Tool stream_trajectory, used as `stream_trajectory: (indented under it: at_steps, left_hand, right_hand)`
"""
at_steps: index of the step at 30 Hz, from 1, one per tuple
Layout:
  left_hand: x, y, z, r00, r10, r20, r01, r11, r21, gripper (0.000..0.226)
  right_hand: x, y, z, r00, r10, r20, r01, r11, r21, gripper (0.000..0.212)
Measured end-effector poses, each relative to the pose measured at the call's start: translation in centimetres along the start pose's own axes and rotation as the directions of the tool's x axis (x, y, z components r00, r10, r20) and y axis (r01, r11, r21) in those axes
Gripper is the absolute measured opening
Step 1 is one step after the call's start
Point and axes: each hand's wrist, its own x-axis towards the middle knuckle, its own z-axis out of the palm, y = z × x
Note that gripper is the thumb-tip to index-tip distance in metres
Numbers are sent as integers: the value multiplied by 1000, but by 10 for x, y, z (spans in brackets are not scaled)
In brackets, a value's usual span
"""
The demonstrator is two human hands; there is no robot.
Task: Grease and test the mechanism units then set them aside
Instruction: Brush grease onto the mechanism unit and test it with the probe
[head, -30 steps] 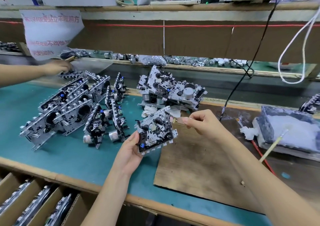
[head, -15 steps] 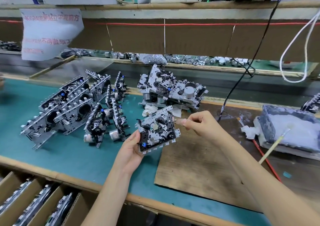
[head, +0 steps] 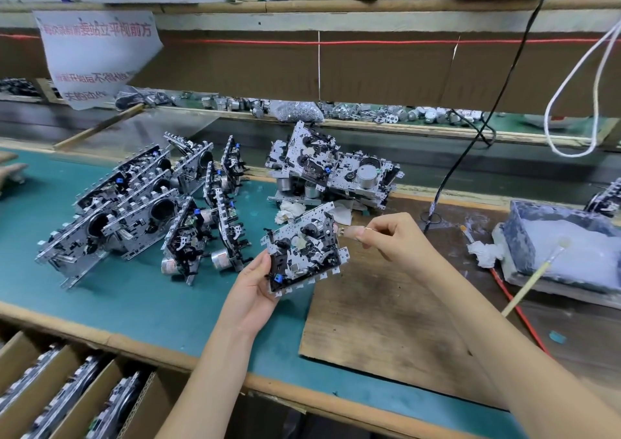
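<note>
The left hand (head: 250, 291) holds one mechanism unit (head: 304, 249) up above the front of the teal surface (head: 134, 307). Its fingers (head: 265, 262) grasp the unit's left edge, thumb on top and the rest hidden underneath. The unit is tilted with its face toward the camera, and its right half is over the edge of a worn brown board (head: 386, 311) that lies on the surface. The right hand (head: 393, 237) is at the unit's upper right corner. Its thumb and forefinger pinch a small pale piece (head: 349, 231) that meets that corner, and the other fingers are curled in. I cannot tell what the piece is.

To the left, a group of units (head: 134, 217) stands leaning on edge in rows. Behind the held unit, a pile of units (head: 332, 170) lies heaped at the back, with crumpled tissue (head: 289, 210) at its foot. On the right sits a tray (head: 517, 237) of grey grease, with a brush (head: 534, 277) propped on its near side. A black cable (head: 470, 143) hangs down to the board's far edge. Below the front edge, cardboard compartments (head: 104, 383) hold more units on edge
</note>
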Motion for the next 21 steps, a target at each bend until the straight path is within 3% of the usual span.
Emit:
stream_trajectory:
  at_steps: [10, 16, 19, 21]
  left_hand:
    - [0, 0, 0, 1000, 12, 18, -12, 1000, 19, 30]
    - [1, -1, 0, 999, 19, 34, -21, 999, 43, 30]
    - [1, 0, -1, 998, 20, 53, -23, 998, 56, 30]
    - [1, -1, 0, 998, 17, 63, -21, 998, 63, 30]
  right_hand:
    - [4, 2, -2, 994, 92, 49, -91, 995, -35, 38]
    - [9, -10, -13, 955, 226, 191, -199, 968, -152, 37]
    - [15, -13, -11, 982, 173, 72, -152, 961, -233, 32]
    - [17, -17, -9, 977, 197, 79, -174, 956, -236, 32]
